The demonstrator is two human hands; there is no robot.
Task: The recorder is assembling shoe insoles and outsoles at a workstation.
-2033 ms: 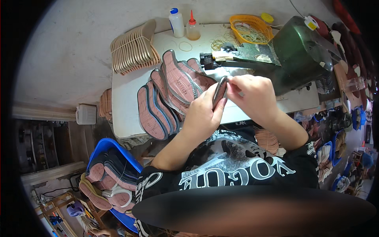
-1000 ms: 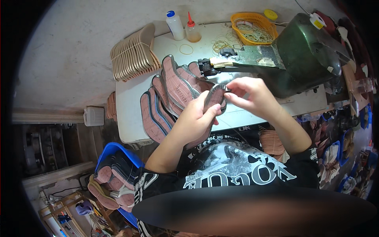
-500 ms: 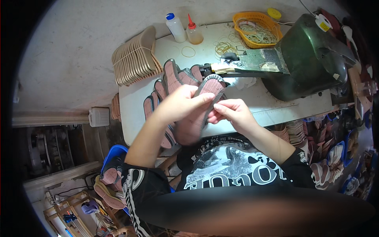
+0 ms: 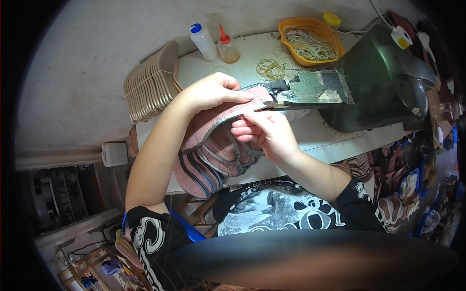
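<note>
A pink insole point(image 4: 206, 125) with dark, ridged edging lies slantwise in my left hand point(image 4: 213, 94). The left thumb presses on its upper face and the fingers go round the far edge. Its far right end meets the tip of the narrow arm of a green machine point(image 4: 310, 88). At the near edge, close to that tip, my right hand point(image 4: 272, 133) has its thumb against the insole, with the other fingers curled below. Beneath lies an overlapping row of similar pink insoles point(image 4: 221, 148), partly hidden by the held one.
A banded stack of beige insoles point(image 4: 150, 85) stands at the table's left. Behind are a blue-capped bottle point(image 4: 205, 43), a red-tipped bottle point(image 4: 228, 51), loose rubber bands point(image 4: 270, 70) and a yellow basket point(image 4: 301, 56) of bands. More shoe parts point(image 4: 395, 208) crowd the right side.
The held insole has swung from steeply tilted to flatter, its far end now at the machine arm's tip. Both hands moved with it. The view has shifted slightly.
</note>
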